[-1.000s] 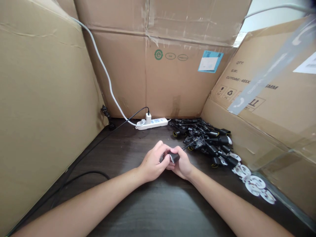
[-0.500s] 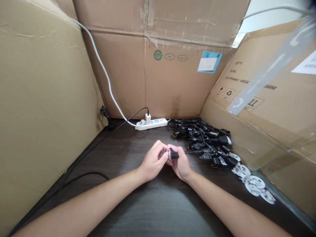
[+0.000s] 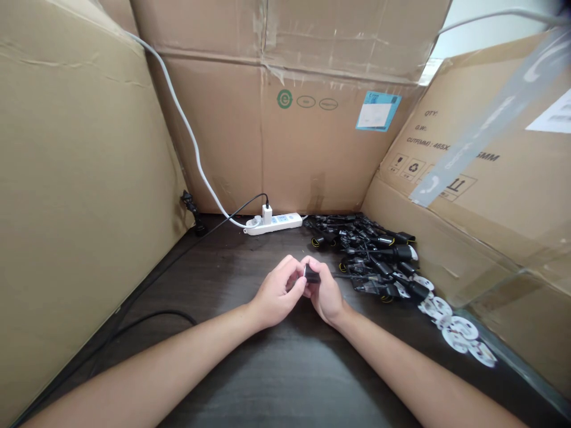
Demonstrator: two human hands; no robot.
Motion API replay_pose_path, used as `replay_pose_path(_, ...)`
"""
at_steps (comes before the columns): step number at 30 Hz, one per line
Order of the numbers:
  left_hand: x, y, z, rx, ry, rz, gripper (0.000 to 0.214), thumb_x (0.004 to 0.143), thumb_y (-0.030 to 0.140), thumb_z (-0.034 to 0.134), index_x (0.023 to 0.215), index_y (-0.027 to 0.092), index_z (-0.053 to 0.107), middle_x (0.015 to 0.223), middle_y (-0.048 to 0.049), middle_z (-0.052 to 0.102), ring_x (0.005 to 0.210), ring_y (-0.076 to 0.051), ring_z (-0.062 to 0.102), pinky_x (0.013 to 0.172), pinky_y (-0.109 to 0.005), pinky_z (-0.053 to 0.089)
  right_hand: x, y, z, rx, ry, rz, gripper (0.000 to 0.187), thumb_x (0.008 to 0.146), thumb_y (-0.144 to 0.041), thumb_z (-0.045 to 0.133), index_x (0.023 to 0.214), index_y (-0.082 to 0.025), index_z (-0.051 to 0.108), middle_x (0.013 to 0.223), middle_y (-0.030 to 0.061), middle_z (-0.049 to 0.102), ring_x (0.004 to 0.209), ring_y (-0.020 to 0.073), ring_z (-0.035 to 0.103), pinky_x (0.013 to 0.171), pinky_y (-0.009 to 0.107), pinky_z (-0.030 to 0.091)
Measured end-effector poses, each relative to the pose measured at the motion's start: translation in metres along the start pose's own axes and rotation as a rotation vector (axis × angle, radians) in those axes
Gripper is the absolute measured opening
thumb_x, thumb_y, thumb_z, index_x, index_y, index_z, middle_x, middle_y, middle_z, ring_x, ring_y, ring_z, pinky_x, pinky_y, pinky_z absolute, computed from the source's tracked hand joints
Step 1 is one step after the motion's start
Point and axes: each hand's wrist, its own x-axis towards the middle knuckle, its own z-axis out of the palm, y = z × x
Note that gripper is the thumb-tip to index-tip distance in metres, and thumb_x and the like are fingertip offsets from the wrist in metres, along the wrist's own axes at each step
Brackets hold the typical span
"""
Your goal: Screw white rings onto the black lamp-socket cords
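Observation:
Both hands meet over the middle of the dark table (image 3: 276,368). My right hand (image 3: 328,294) is closed round a small black socket part (image 3: 311,274) with a light end face. My left hand (image 3: 277,291) pinches at that end face with thumb and fingertips; what it pinches is too small to make out. A pile of similar black socket parts with wires (image 3: 368,255) lies just right of my hands. Several round white discs (image 3: 459,330) trail from the pile toward the near right.
Cardboard boxes wall the table on the left (image 3: 75,178), back (image 3: 289,119) and right (image 3: 491,178). A white power strip (image 3: 274,223) with a plugged-in charger lies at the back. A black cable (image 3: 147,321) loops across the left of the table.
The black socket part has been turned and lifted slightly between my hands; its light end now faces my left fingers. The hands have stayed in the same spot.

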Motion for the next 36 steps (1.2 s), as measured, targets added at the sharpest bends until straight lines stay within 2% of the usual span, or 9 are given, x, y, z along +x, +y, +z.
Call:
replay_pose_path(7,-0.0005,-0.0003,0.0021,-0.177,-0.017,-0.073,0.014,0.098,0.032,0.049,0.1,0.019,0.049,0.089,-0.0003,0.053,0.074,-0.012,0.06,0.07,-0.026,0.052,0.0009,0.0015,-0.0015,0.002,-0.016,-0.017,0.027,0.081,-0.041,0.058,0.066,-0.02,0.053,0.055,-0.0054,0.04,0.047,0.0096,0.032,0.042,0.02,0.027)
replay_pose_path(14,-0.0027,-0.0027,0.0021,-0.163,-0.03,-0.072,0.014,0.097,0.03,0.048,0.107,0.02,0.047,0.088,0.0011,0.05,0.075,-0.013,0.063,0.072,-0.028,0.054,0.0017,0.0017,-0.0017,-0.002,-0.017,-0.001,0.026,0.081,-0.04,0.058,0.065,-0.02,0.054,0.055,-0.0048,0.042,0.047,0.0098,0.033,0.043,0.02,0.028)
replay_pose_path(20,-0.0032,-0.0039,0.0005,-0.003,-0.023,-0.064,0.021,0.09,0.024,0.056,0.11,0.021,0.052,0.089,-0.0005,0.058,0.078,-0.015,0.059,0.073,-0.028,0.052,0.0005,0.0012,-0.0013,0.001,0.008,0.005,0.025,0.079,-0.039,0.059,0.063,-0.019,0.055,0.058,-0.0037,0.044,0.05,0.0107,0.034,0.044,0.021,0.028)
replay_pose_path(24,-0.0027,-0.0026,0.0001,-0.018,-0.037,-0.059,0.022,0.09,0.022,0.054,0.112,0.021,0.053,0.089,-0.0002,0.057,0.077,-0.014,0.059,0.072,-0.027,0.052,0.0009,0.0007,-0.0014,0.022,0.015,0.021,0.025,0.077,-0.039,0.06,0.062,-0.019,0.055,0.057,-0.004,0.043,0.05,0.0104,0.033,0.044,0.021,0.027)
replay_pose_path(29,-0.0026,-0.0048,0.0011,-0.138,-0.059,-0.038,0.015,0.096,0.022,0.046,0.11,0.02,0.05,0.091,0.0005,0.052,0.076,-0.013,0.062,0.073,-0.029,0.053,0.0016,0.0006,-0.0013,0.063,0.011,0.028,0.027,0.078,-0.04,0.06,0.062,-0.019,0.054,0.056,-0.0043,0.041,0.049,0.0104,0.033,0.044,0.022,0.026)
replay_pose_path(36,-0.0005,-0.0071,0.0001,0.052,-0.003,-0.006,0.009,0.091,0.019,0.05,0.099,0.02,0.054,0.083,0.0027,0.046,0.071,-0.012,0.049,0.065,-0.025,0.043,0.0,-0.0019,0.0006,0.025,0.008,0.031,0.025,0.076,-0.04,0.06,0.063,-0.019,0.057,0.057,-0.0033,0.046,0.05,0.0111,0.035,0.045,0.023,0.027)
